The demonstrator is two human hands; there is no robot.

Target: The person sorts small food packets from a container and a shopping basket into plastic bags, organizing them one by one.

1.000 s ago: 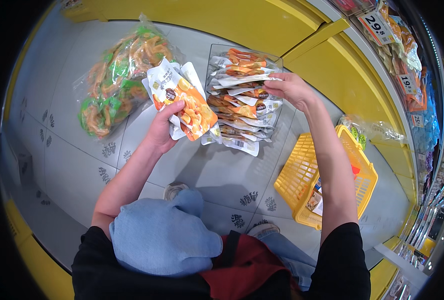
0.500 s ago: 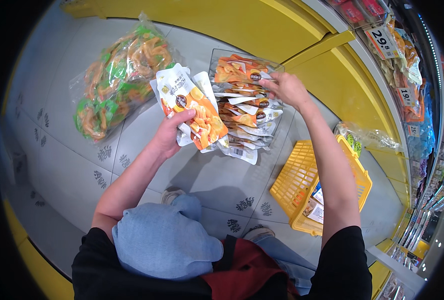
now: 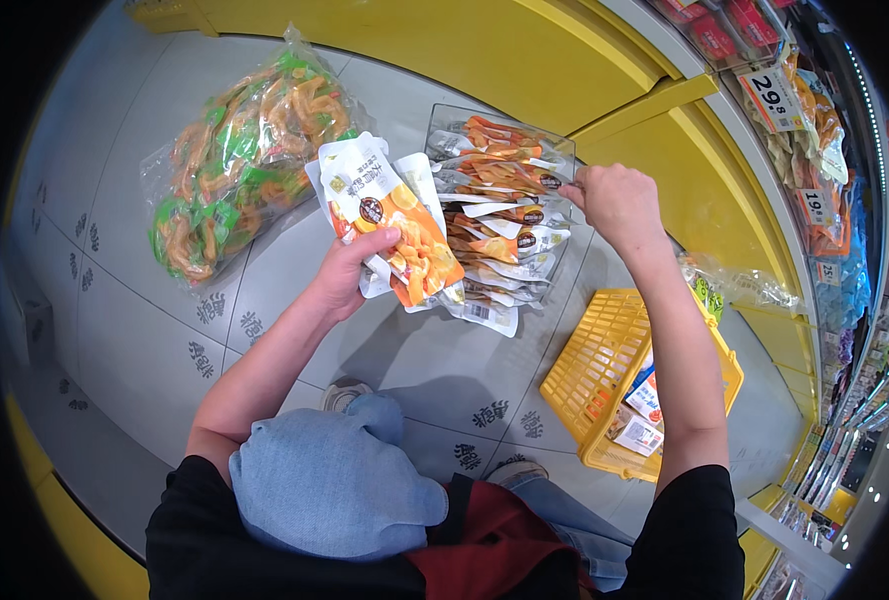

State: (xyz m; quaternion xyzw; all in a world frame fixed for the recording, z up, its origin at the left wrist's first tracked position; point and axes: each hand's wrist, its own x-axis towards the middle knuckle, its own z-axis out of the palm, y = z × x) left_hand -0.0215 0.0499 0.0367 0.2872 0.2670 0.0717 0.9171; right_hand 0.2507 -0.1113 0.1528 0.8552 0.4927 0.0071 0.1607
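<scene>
On the grey floor (image 3: 115,300), the clear box's (image 3: 447,116) packet row (image 3: 500,210) now stands on edge where one showed its face, looking tidier, as the left hand (image 3: 343,280) grips more packets (image 3: 395,215) and the right hand's (image 3: 615,205) fingers bunch beside it, grip unclear.

Floor (image 3: 135,330): laid in pale grey tiles, stamped with scattered dark printed marks; bordered by yellow cabinet fronts (image 3: 525,60) along the far and right edges.
Clear bag (image 3: 255,165): bulky, showing green and orange contents; lying toward the far left corner.
Clear bin (image 3: 574,150): standing just beside the far edge, right of the bag.
Yellow basket (image 3: 590,345): set near the right edge.
Crumpled clear plastic (image 3: 760,283): lying beyond the basket, partly hidden.
Shoes (image 3: 518,470): planted apart, well back from the far edge.
</scene>
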